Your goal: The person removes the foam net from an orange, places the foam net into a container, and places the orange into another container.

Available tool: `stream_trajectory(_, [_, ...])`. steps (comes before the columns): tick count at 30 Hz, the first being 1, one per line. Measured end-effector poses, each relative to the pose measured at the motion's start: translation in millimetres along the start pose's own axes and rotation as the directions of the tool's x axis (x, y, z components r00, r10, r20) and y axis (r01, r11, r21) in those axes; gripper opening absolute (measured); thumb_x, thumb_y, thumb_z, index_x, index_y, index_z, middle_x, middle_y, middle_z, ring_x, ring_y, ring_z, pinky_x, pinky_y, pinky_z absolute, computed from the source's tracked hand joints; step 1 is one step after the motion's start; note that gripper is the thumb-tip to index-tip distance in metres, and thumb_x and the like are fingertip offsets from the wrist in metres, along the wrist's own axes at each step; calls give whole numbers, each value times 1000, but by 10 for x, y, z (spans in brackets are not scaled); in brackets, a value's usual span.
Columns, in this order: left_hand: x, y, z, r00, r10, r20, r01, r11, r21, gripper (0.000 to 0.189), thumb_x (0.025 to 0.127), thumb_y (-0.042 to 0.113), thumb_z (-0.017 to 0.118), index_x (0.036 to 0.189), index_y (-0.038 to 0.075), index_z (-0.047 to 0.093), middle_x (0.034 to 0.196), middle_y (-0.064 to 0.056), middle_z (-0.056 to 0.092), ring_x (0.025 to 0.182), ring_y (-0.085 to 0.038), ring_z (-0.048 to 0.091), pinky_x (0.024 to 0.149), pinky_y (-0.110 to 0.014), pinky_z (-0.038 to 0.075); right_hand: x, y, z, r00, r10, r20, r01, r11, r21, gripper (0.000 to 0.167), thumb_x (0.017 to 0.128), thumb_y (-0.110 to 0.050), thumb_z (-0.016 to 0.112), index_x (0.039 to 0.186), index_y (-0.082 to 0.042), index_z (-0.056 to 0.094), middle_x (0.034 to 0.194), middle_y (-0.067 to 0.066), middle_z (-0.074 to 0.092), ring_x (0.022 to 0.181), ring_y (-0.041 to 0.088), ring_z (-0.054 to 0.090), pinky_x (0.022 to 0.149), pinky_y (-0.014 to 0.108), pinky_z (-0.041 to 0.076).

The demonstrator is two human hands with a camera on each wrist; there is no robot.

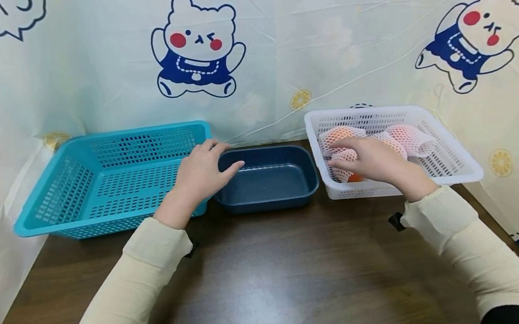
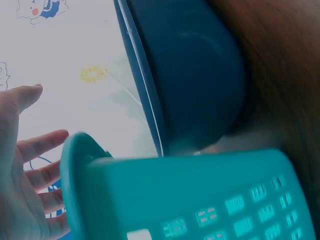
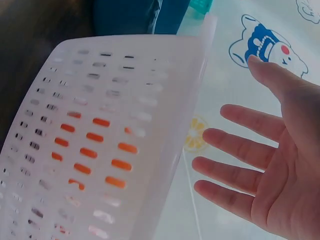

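Observation:
My left hand [image 1: 201,172] hovers over the right end of the teal basket [image 1: 118,221], thumb reaching toward the dark blue tub [image 1: 268,203]. In the left wrist view its fingers [image 2: 42,146] are spread beside the basket's rim, holding nothing. My right hand [image 1: 375,159] is above the left part of the white basket [image 1: 464,169], fingers spread over several orange fruits [image 1: 355,177] in white and pink foam nets [image 1: 409,138]. Seen from the right wrist, its fingers [image 3: 225,170] are extended with nothing in them, and orange shows through the basket's slots.
The three containers stand in a row at the back of the dark wooden table [image 1: 262,278]. Behind them hangs a pale sheet [image 1: 267,50] printed with cartoon bears and lemon slices. The white basket's wall [image 3: 115,65] stands between the right wrist camera and the fruits.

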State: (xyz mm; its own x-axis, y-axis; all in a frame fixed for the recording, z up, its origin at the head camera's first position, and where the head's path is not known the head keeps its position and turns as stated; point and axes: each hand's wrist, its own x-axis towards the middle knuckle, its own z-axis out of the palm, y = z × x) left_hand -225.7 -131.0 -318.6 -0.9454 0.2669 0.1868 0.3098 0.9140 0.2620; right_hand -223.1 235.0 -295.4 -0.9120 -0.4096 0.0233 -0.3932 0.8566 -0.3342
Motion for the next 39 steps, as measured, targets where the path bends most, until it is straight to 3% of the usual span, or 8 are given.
stream_trajectory(7, [-7,116,28,1000,-15,-27,12,994,-107,52,102,44,61,140,9,62,139,-16,56,124,-36,54,99,-53,48,-49,65,-18,999,28,-27,-28,1000,10,52,99,-36,69,140,-5,62,139,21,61,128,42,55,105,61,43])
stream_trajectory(15, [-5,221,103,999,-38,-33,30,974,-225,41,104,32,60,139,10,62,144,-14,56,134,-34,50,109,-52,42,-77,163,7,998,27,-48,-26,999,21,50,99,-33,69,138,-3,62,136,22,62,124,42,58,103,61,44])
stream_trajectory(23, [-5,328,219,996,-44,-82,14,941,-338,34,104,28,62,133,11,66,140,-11,59,117,-30,60,93,-48,52,-127,247,38,996,75,-47,-73,996,44,51,101,-37,66,140,-4,61,140,23,59,124,44,57,100,63,44])
stream_trajectory(29, [10,437,329,996,-59,-73,16,874,-485,31,103,25,64,130,12,68,127,-9,65,110,-28,62,86,-43,55,-166,358,54,991,120,-60,-116,991,62,52,102,-39,63,140,-4,61,140,25,58,122,47,57,97,65,45])
stream_trajectory(39, [95,536,585,997,-80,-10,50,702,-711,27,104,20,62,127,8,69,119,-9,70,104,-27,64,87,-42,55,-145,482,77,988,123,-96,-115,990,84,49,103,-35,63,137,1,63,137,27,59,125,48,55,103,65,41])
